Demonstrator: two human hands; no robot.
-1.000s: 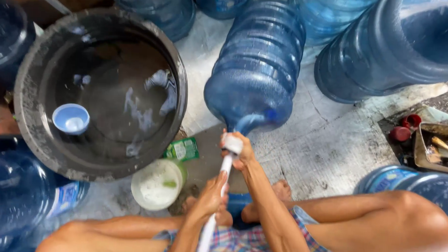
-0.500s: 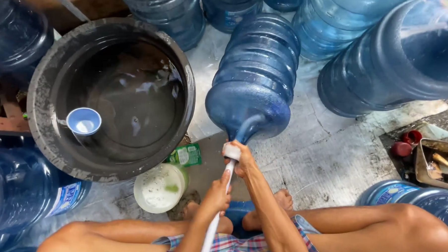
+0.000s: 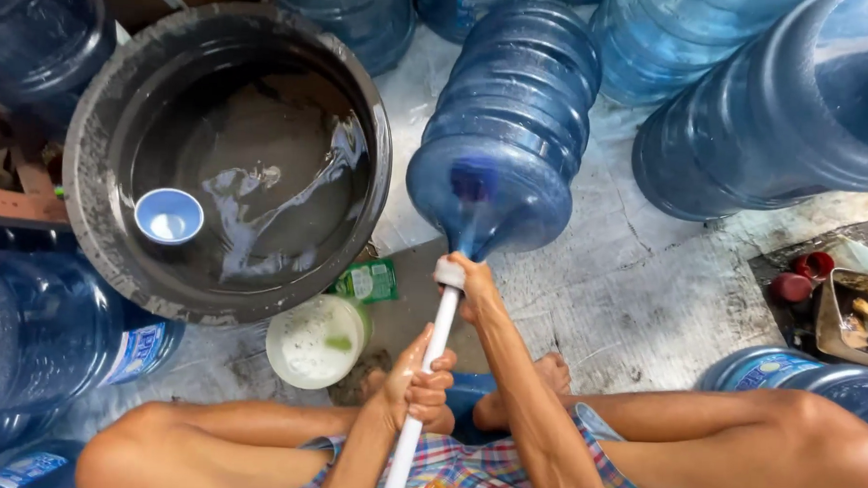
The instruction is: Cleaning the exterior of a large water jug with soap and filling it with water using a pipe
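Both hands are grasping a white pole [image 3: 428,369] inside a blue jug [image 3: 505,131]: left hand [image 3: 419,383] clenched low, right hand [image 3: 471,289] steadying the neck for straight strokes.

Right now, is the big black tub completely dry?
No, the black tub holds shallow water with a small blue bowl floating in it.

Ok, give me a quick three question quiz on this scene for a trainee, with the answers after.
1. True or false: the white pole goes into the mouth of the lying blue water jug.
2. Which hand grips nearest the jug's mouth? A left hand, B right hand.
3. What floats in the black tub?

Key: 1 true. 2 B. 3 a small blue bowl.
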